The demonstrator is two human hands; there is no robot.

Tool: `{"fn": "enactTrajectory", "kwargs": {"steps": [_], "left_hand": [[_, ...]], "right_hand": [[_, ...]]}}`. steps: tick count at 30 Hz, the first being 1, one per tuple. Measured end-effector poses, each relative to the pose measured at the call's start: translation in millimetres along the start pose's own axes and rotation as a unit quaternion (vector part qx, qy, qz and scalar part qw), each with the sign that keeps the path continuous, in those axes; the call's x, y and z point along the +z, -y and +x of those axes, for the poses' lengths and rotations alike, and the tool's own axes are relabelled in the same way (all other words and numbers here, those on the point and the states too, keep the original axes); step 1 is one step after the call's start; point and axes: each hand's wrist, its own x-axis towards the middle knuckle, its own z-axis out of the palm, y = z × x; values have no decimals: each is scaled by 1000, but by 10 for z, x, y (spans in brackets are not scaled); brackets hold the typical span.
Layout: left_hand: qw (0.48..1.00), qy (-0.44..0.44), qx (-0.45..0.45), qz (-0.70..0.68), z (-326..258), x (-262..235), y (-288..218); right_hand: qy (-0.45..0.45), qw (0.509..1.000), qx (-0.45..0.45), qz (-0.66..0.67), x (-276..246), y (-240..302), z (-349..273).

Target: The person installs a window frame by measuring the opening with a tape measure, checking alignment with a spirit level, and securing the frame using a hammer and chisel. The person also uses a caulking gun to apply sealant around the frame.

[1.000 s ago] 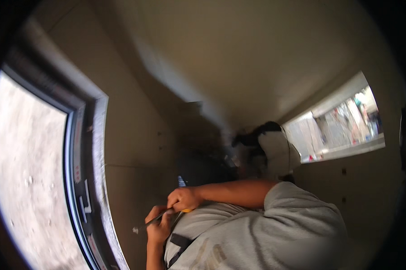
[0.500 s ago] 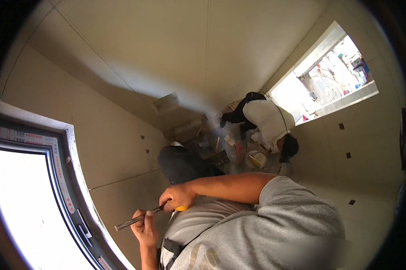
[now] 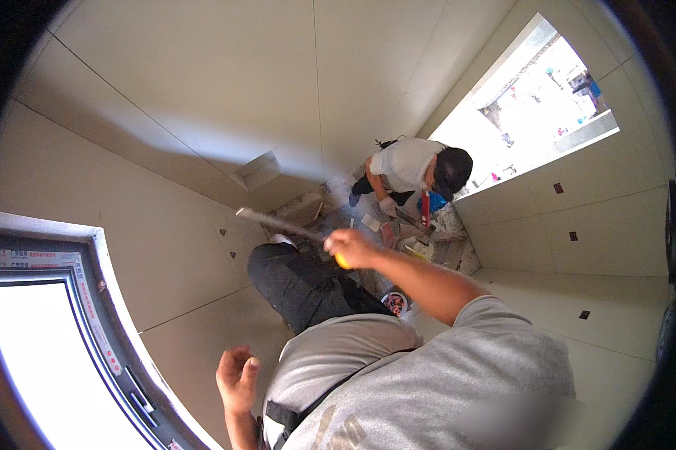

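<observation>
A person's right hand (image 3: pixel 350 247) grips a yellow-handled trowel (image 3: pixel 285 224), blade raised toward the tiled wall (image 3: pixel 165 187), while the left hand (image 3: pixel 236 379) hangs open and empty; the work appears mid-stroke, calling next for steady placement against a joint.

Large pale tiled walls (image 3: pixel 203 112) with thin grout lines enclose a narrow room. A dark-framed window (image 3: pixel 45 352) glows at lower left; a second opening (image 3: pixel 533 97) admits daylight at upper right. Debris covers the floor (image 3: pixel 428 240).
</observation>
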Motion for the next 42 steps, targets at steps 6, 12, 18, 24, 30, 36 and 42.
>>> {"fn": "enactTrajectory", "kwargs": {"steps": [6, 12, 18, 24, 30, 36, 42], "left_hand": [[999, -6, -27, 44, -7, -12, 131], [996, -16, -29, 87, 25, 14, 184], [989, 6, 7, 148, 73, 75, 5], [988, 18, 16, 154, 117, 46, 33], [990, 16, -10, 137, 62, 24, 57], [989, 2, -74, 126, -107, -42, 225], [977, 29, -83, 193, -114, -119, -14]], "right_hand": [[-121, 971, 70, -191, -1122, -660, -146], [-265, 937, 132, -187, -2004, -984, -142], [-185, 934, 1, -307, -1864, -1122, -279], [-122, 937, -136, -296, -1082, -520, 209], [-42, 937, -129, -322, -456, -504, 883], [-23, 937, -146, -316, 55, -667, 1455], [-125, 945, -210, -220, 255, -746, 1871]]}}
